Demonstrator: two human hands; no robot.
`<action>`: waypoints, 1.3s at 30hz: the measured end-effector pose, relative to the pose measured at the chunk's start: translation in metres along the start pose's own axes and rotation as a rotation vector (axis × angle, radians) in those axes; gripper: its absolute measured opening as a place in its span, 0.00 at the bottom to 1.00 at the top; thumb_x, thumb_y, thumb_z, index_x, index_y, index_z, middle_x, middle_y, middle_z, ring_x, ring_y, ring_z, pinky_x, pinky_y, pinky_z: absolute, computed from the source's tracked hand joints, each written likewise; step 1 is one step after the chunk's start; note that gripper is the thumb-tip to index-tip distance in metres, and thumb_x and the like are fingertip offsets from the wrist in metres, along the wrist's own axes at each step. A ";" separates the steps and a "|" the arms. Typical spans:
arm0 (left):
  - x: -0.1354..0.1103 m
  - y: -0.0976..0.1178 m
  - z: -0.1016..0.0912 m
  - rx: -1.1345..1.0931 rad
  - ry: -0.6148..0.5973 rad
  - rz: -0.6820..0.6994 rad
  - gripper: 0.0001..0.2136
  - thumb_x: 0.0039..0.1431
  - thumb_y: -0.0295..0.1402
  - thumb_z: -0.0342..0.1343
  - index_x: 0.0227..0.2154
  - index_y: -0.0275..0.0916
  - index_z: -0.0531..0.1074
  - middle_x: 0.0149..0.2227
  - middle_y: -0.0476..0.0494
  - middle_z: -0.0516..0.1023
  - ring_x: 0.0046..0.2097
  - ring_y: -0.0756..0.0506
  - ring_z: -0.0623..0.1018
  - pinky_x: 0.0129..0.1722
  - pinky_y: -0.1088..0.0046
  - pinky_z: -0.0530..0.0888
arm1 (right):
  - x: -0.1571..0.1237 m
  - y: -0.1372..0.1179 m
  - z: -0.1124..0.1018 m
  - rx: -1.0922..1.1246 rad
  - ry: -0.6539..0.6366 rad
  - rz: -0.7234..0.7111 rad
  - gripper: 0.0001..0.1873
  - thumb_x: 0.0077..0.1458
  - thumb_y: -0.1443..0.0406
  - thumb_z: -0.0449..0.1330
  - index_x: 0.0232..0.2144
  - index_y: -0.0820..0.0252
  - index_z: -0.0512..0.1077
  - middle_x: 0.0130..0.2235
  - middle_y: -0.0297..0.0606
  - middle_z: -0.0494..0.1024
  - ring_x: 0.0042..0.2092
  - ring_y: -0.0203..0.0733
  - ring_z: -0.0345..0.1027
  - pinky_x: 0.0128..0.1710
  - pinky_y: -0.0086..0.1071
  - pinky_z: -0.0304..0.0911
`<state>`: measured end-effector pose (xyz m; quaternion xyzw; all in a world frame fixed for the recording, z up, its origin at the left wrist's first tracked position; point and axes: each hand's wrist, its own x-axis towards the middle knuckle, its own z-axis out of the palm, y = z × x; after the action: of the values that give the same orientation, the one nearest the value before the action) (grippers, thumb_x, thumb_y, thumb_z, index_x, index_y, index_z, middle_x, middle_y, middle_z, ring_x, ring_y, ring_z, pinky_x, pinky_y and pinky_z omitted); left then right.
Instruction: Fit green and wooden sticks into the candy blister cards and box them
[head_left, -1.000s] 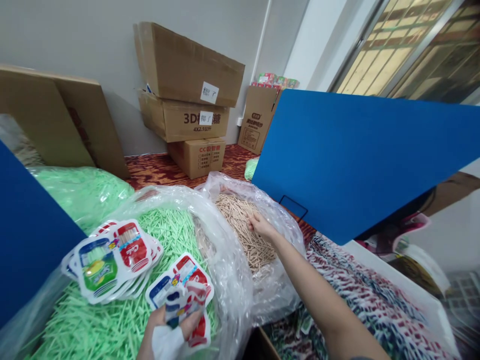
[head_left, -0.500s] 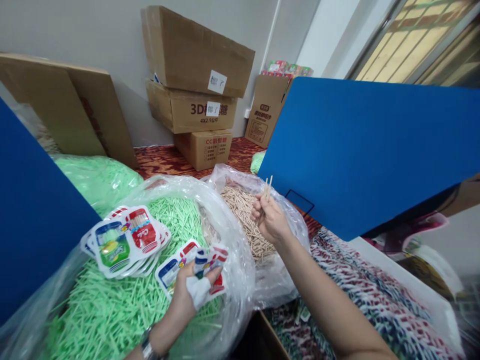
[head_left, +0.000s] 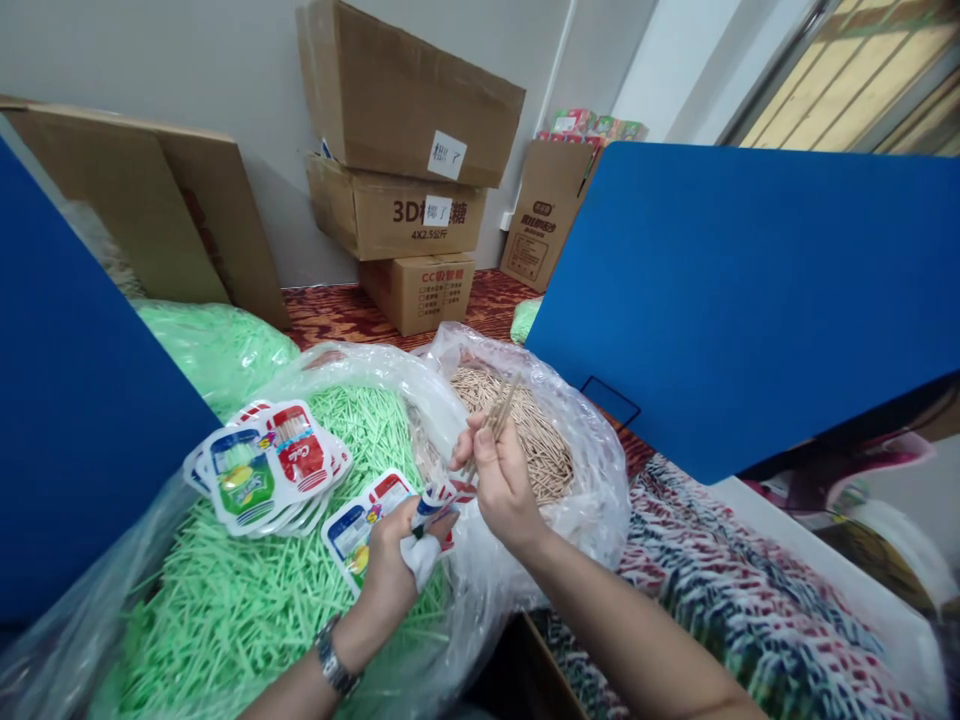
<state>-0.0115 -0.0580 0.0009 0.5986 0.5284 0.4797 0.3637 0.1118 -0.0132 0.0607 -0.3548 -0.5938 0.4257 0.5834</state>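
Note:
My left hand [head_left: 391, 560], with a white wrap on one finger, is closed on a small printed packet [head_left: 442, 500] above a clear bag of green sticks [head_left: 225, 610]. Just to its right, my right hand [head_left: 499, 480] pinches a few tan sticks [head_left: 501, 412] whose lower ends meet the packet's mouth. More printed packets [head_left: 266, 465] lie fanned on the green sticks, and one blue and red packet [head_left: 360, 525] lies beside my left hand. Behind my right hand a second clear bag holds tan sticks [head_left: 544, 450].
Blue boards stand at the left [head_left: 75, 400] and right [head_left: 750, 290]. Stacked cardboard boxes [head_left: 405, 170] sit against the far wall, a flattened carton [head_left: 150, 200] leans at the left. Another green-stick bag [head_left: 217, 345] lies behind. Patterned cloth [head_left: 735, 610] covers the right foreground.
My right hand lifted a few tan sticks out of the far bag and carried them left to the packet in my left hand. The left hand rose slightly toward it.

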 end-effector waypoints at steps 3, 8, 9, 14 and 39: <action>0.000 0.003 -0.003 -0.023 0.004 0.017 0.09 0.55 0.33 0.57 0.23 0.35 0.71 0.23 0.49 0.72 0.27 0.48 0.68 0.29 0.75 0.66 | -0.004 0.000 0.000 -0.141 -0.026 -0.039 0.10 0.65 0.58 0.45 0.43 0.55 0.60 0.31 0.33 0.70 0.36 0.37 0.67 0.43 0.36 0.63; 0.000 0.006 -0.005 -0.048 0.008 0.031 0.08 0.55 0.33 0.56 0.24 0.34 0.72 0.25 0.47 0.73 0.28 0.47 0.70 0.31 0.74 0.68 | -0.010 0.006 0.009 -0.087 0.018 -0.019 0.09 0.65 0.58 0.43 0.41 0.54 0.59 0.31 0.32 0.68 0.37 0.36 0.68 0.46 0.36 0.63; 0.000 0.006 -0.006 -0.058 0.009 0.033 0.07 0.55 0.32 0.56 0.25 0.34 0.73 0.25 0.47 0.74 0.29 0.46 0.70 0.31 0.73 0.68 | -0.012 0.007 0.011 -0.093 0.031 -0.014 0.10 0.66 0.58 0.43 0.41 0.54 0.60 0.31 0.32 0.68 0.38 0.36 0.67 0.47 0.35 0.62; 0.001 0.008 -0.012 -0.154 0.040 0.035 0.06 0.55 0.32 0.56 0.30 0.34 0.74 0.29 0.44 0.77 0.33 0.44 0.74 0.35 0.71 0.71 | -0.021 0.014 0.016 -0.222 -0.039 -0.029 0.13 0.65 0.58 0.43 0.41 0.55 0.64 0.49 0.41 0.69 0.52 0.41 0.63 0.52 0.37 0.60; -0.026 -0.032 -0.071 -0.249 0.083 -0.226 0.14 0.50 0.38 0.60 0.18 0.37 0.64 0.18 0.54 0.65 0.22 0.52 0.65 0.22 0.79 0.63 | -0.005 0.017 0.009 -0.485 -0.661 -0.133 0.12 0.59 0.61 0.55 0.44 0.55 0.71 0.39 0.37 0.77 0.37 0.37 0.71 0.35 0.30 0.65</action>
<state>-0.0879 -0.0833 -0.0151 0.4652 0.5436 0.5219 0.4645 0.1019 -0.0120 0.0430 -0.2872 -0.8538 0.3259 0.2871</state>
